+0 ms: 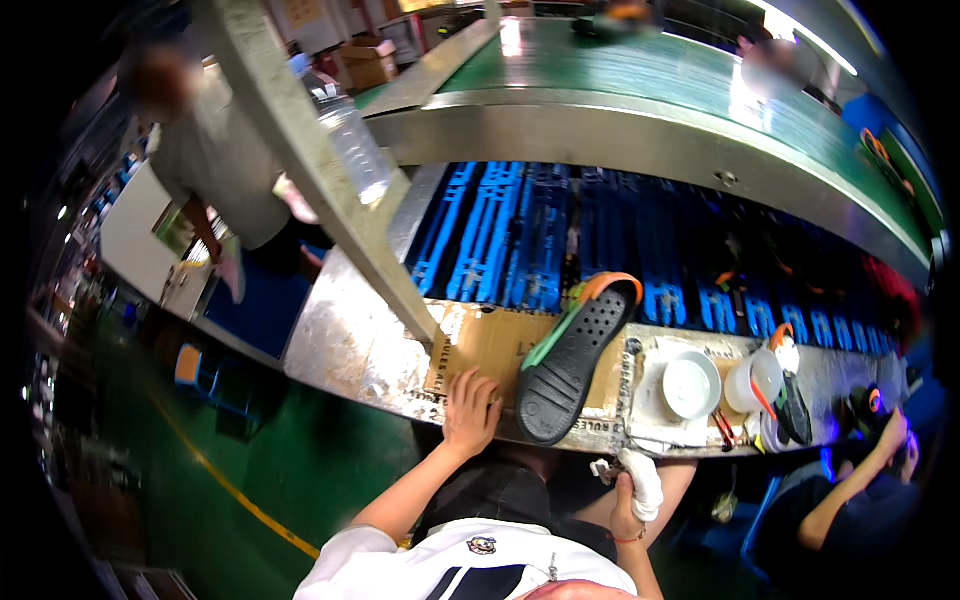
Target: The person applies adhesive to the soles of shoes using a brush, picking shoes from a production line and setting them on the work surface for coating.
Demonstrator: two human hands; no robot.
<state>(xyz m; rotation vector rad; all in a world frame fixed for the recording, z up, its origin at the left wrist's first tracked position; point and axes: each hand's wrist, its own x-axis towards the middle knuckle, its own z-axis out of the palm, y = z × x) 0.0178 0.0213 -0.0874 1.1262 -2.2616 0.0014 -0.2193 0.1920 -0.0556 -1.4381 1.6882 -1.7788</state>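
My left hand (470, 408) lies on a sheet of cardboard (470, 345) at the bench's near edge, fingers stretched out and holding nothing. To its right rests a shoe (570, 375) with its black sole up, holes at one end and green and orange edging. My right hand (626, 515), below the bench edge, grips a bunched white cloth (643, 485). Its fingers are partly hidden by the cloth. A small dark and pale bit beside the cloth is too small to make out.
A white bowl (691, 385) and a white cup (752, 383) stand right of the shoe. Another shoe (793, 408) lies beyond them. Blue racks (490, 230) run behind the bench, below a green conveyor (600, 60). A metal post (320, 170) rises at left. Co-workers are at left and right.
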